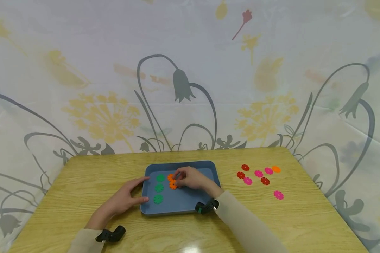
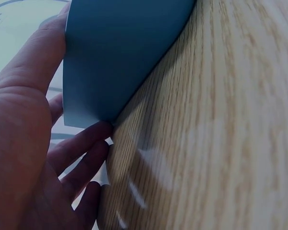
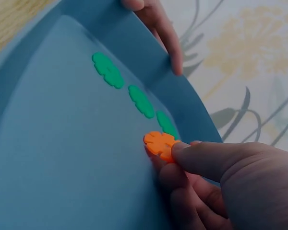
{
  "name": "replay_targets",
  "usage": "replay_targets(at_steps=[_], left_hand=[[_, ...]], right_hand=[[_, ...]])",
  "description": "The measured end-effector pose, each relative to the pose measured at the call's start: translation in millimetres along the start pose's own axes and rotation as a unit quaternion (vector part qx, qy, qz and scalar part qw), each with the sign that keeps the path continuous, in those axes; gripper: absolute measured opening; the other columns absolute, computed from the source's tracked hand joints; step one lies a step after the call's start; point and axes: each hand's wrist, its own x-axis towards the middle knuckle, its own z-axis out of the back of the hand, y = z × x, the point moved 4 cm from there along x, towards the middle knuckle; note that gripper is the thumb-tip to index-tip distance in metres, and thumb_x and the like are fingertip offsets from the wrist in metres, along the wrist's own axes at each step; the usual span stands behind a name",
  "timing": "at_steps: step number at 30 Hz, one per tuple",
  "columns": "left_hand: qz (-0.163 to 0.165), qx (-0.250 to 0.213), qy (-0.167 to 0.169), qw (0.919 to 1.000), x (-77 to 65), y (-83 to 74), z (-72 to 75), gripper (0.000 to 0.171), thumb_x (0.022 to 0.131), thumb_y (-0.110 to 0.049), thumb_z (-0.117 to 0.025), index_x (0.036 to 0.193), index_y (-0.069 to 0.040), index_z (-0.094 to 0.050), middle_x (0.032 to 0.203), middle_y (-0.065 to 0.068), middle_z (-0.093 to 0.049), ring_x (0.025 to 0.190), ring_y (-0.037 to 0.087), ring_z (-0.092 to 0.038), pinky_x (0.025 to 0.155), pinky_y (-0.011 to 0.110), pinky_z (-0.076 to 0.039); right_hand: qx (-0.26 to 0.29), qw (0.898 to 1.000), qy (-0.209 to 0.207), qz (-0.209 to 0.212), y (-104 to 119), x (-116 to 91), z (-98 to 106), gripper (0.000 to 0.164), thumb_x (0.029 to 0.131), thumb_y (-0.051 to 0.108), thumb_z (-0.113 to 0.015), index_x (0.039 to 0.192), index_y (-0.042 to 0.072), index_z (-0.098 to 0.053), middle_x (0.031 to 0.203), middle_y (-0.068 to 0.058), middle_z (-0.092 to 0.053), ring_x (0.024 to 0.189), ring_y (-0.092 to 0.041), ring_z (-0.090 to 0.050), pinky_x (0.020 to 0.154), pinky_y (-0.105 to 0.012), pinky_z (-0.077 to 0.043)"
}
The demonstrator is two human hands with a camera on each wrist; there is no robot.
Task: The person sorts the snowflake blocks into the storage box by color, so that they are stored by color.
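A blue-grey tray [image 1: 180, 207] lies on the table. My left hand [image 1: 122, 197] rests against its left side, thumb and index finger spread along the rim. In the left wrist view, the fingers [image 2: 81, 143] sit by the tray's corner. Inside the tray, my right hand [image 1: 193, 178] pinches an orange flower-shaped disc [image 3: 159, 143] between thumb and fingers. Another orange disc [image 1: 170, 177] shows just beyond the held one in the head view, partly covered by the fingers. Green flower-shaped discs [image 1: 159, 188] form a column of three along the tray's left side.
Right of the tray, loose discs lie on the wooden table [image 1: 234, 218]: dark red ones [image 1: 245, 167], several pink ones [image 1: 278, 195] and an orange one [image 1: 276, 169]. A patterned curtain [image 1: 190, 116] hangs behind the table's far edge.
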Motion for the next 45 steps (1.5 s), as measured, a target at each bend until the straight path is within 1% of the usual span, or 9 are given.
replay_targets(at_steps=[10, 20, 24, 30, 36, 45], left_hand=[[-0.003, -0.001, -0.002, 1.0, 0.0, -0.8, 0.6, 0.072, 0.08, -0.045, -0.069, 0.142, -0.022, -0.04, 0.144, 0.012, -0.036, 0.132, 0.039, -0.028, 0.102, 0.059, -0.024], [-0.006, -0.004, -0.002, 1.0, 0.2, 0.3, 0.2, 0.071, 0.08, -0.044, -0.07, 0.142, -0.024, -0.041, 0.144, 0.012, -0.036, 0.132, 0.038, -0.028, 0.102, 0.059, -0.024], [-0.005, -0.004, 0.0, 1.0, 0.5, 0.4, 0.0, 0.07, 0.081, -0.044, -0.07, 0.142, -0.025, -0.04, 0.144, 0.012, -0.036, 0.132, 0.038, -0.028, 0.102, 0.059, -0.025], [-0.002, -0.01, 0.002, 0.9999, 0.2, 0.9, -0.1, 0.07, 0.081, -0.043, -0.07, 0.142, -0.024, -0.04, 0.144, 0.012, -0.035, 0.132, 0.038, -0.027, 0.102, 0.059, -0.024], [-0.009, -0.007, -0.001, 0.9999, 0.9, 1.5, -0.5, 0.071, 0.08, -0.044, -0.07, 0.142, -0.024, -0.041, 0.144, 0.011, -0.036, 0.132, 0.038, -0.028, 0.101, 0.059, -0.025], [-0.009, -0.008, -0.003, 0.9999, 1.1, 1.1, -0.4, 0.071, 0.081, -0.043, -0.07, 0.142, -0.022, -0.041, 0.144, 0.012, -0.036, 0.132, 0.038, -0.028, 0.102, 0.059, -0.024]], right_hand=[[-0.044, 0.999, -0.018, -0.011, 5.2, 2.2, -5.6, 0.015, 0.088, 0.016, -0.065, 0.103, 0.017, -0.068, 0.074, 0.006, -0.063, 0.065, -0.011, -0.058, 0.058, -0.025, -0.045], [-0.056, 0.998, -0.022, -0.016, 5.2, 0.8, -6.3, 0.016, 0.088, 0.017, -0.066, 0.103, 0.02, -0.069, 0.075, 0.007, -0.062, 0.065, -0.011, -0.056, 0.057, -0.024, -0.043], [-0.056, 0.998, -0.023, -0.019, 5.1, 0.5, -6.0, 0.016, 0.087, 0.018, -0.067, 0.103, 0.02, -0.07, 0.076, 0.007, -0.062, 0.066, -0.011, -0.055, 0.058, -0.025, -0.043], [-0.056, 0.998, -0.021, -0.022, 5.3, 1.1, -6.3, 0.016, 0.087, 0.018, -0.067, 0.102, 0.02, -0.07, 0.077, 0.008, -0.062, 0.067, -0.011, -0.055, 0.058, -0.025, -0.043], [-0.06, 0.998, -0.022, -0.019, 5.8, 0.3, -5.4, 0.015, 0.087, 0.019, -0.066, 0.101, 0.02, -0.071, 0.076, 0.009, -0.062, 0.067, -0.011, -0.055, 0.059, -0.025, -0.043], [-0.045, 0.999, -0.022, -0.018, 5.5, 1.1, -4.7, 0.013, 0.088, 0.019, -0.066, 0.099, 0.02, -0.071, 0.075, 0.007, -0.063, 0.065, -0.011, -0.057, 0.059, -0.025, -0.044]])
